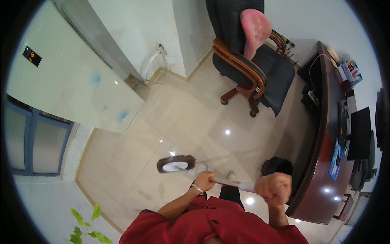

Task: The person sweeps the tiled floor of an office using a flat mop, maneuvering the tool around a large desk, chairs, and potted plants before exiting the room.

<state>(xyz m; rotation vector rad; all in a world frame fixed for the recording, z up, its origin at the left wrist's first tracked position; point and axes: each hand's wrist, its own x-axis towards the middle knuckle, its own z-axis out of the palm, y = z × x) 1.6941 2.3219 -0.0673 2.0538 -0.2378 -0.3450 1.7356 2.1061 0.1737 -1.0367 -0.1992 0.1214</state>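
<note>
My left hand [204,181], with a white band at its wrist, grips the middle of a long mop handle [227,182]. The handle slants across my body, and my right hand [274,187] is closed around its white upper end. At the lower left end of the handle is a mop head [159,166], round, with a brown fringe around a white disc. It lies at the tiled floor in front of my left foot; whether it presses on the tiles I cannot tell. My shoes show partly behind the handle.
A black office chair [280,73] with wooden arms and a pink cushion [257,29] stands ahead. To the right is a curved wooden desk [323,152] with a monitor [359,134]; a black bin [275,166] stands beside it. A pale cabinet-like unit [76,73] and a leafy plant [96,212] are at left.
</note>
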